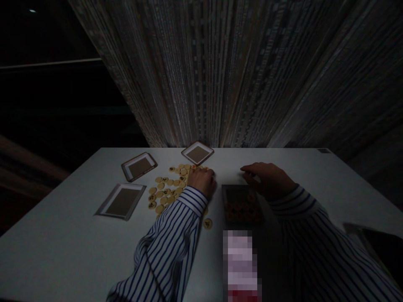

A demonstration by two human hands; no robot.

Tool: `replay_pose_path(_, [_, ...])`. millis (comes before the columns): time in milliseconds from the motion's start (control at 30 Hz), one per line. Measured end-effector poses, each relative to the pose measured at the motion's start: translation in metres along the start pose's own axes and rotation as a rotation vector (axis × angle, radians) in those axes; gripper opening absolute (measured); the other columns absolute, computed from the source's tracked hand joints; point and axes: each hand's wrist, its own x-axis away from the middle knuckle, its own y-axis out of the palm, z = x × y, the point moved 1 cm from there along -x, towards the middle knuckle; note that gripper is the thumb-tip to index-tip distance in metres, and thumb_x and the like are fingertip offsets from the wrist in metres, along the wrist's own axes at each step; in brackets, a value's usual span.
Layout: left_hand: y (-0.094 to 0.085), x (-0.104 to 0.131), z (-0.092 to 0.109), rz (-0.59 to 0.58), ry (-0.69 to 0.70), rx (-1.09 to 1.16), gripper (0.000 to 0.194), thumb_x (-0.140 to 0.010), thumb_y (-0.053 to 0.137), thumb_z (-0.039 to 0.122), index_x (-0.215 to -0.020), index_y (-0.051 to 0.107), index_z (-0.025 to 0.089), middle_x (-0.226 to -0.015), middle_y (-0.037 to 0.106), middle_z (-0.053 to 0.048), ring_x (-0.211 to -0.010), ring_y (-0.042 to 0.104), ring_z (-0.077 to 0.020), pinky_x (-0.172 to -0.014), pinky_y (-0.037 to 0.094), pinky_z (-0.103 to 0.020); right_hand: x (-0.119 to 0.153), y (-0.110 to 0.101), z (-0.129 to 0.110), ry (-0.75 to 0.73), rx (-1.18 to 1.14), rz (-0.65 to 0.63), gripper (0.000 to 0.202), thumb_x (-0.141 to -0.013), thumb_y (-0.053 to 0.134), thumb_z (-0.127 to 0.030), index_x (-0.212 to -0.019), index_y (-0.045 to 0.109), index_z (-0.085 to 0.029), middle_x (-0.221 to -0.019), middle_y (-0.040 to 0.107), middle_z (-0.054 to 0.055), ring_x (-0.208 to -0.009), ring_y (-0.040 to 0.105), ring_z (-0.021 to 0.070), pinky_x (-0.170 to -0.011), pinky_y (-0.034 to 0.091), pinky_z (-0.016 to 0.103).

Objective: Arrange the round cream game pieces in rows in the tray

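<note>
Many round, pale yellow Chinese chess pieces [166,192] lie loose left of centre on the table, some with dark characters facing up. My left hand [202,181] rests at the right edge of this spread with fingers curled down. Its fingertips are hidden, so what they hold does not show. My right hand [270,179] hovers by the far right corner of a small shallow box [233,195], its fingers stretched leftward with a gap below them. Reddish-brown round pieces [242,212] sit in rows in the box's near part. One single piece [208,223] lies left of the box.
Three shallow trays or lids lie around the pieces: one at near left [122,200], one at far left [139,166], one at the back [197,152]. A dark flat object [382,247] is at the right. Behind the white table [63,235] hangs a string curtain [201,75].
</note>
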Motion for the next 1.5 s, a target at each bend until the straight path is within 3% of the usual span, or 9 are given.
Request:
replay_pose_path(267, [-0.014,0.003,0.004,0.201,0.062,0.234,0.028,-0.074,0.057,0.021,-0.102,0.06,0.019,-0.088,0.068,-0.005,-0.087,0.061,-0.021,-0.083,0.043,-0.036,0.0,-0.003,-0.004,0.011,0.011,0.018,0.027,-0.08,0.045,-0.027,-0.098,0.063,-0.019,-0.081,0.069,0.006,-0.071,0.062,0.0172,-0.062,0.042,0.028])
replay_pose_path(567, [-0.023,0.012,0.016,0.401,0.169,0.558,0.037,-0.072,0.061,0.018,-0.109,0.054,0.017,-0.09,0.065,-0.003,-0.079,0.062,-0.0134,-0.075,0.049,-0.025,0.001,-0.009,-0.012,0.039,-0.139,0.176,0.021,-0.08,0.046,-0.027,-0.087,0.064,-0.018,-0.078,0.069,0.006,-0.068,0.061,0.0163,-0.065,0.045,0.029])
replay_pose_path(700, [-0.027,0.016,0.02,0.417,0.21,0.584,0.038,-0.072,0.062,0.018,-0.109,0.054,0.017,-0.091,0.066,-0.003,-0.082,0.062,-0.0139,-0.078,0.049,-0.026,0.001,-0.016,-0.015,0.058,-0.306,0.197,0.018,-0.079,0.047,-0.027,-0.078,0.063,-0.019,-0.075,0.068,0.004,-0.065,0.06,0.0136,-0.062,0.045,0.025])
replay_pose_path(1067, [-0.033,0.023,0.031,0.407,0.322,0.573,0.036,-0.076,0.059,0.019,-0.111,0.051,0.016,-0.09,0.068,-0.005,-0.081,0.065,-0.0154,-0.072,0.051,-0.028,-0.003,-0.017,-0.026,0.295,-0.796,0.113,0.02,-0.072,0.057,-0.039,-0.07,0.058,-0.019,-0.059,0.063,0.0,-0.052,0.057,0.0124,-0.048,0.045,0.023])
replay_pose_path(1500, [-0.033,0.023,0.032,0.409,0.369,0.647,0.035,-0.074,0.062,0.019,-0.108,0.055,0.016,-0.095,0.067,-0.008,-0.086,0.063,-0.017,-0.076,0.051,-0.031,-0.003,-0.02,-0.029,0.31,-0.929,0.096,0.022,-0.066,0.064,-0.04,-0.069,0.057,-0.019,-0.058,0.063,0.001,-0.051,0.057,0.0123,-0.046,0.046,0.023])
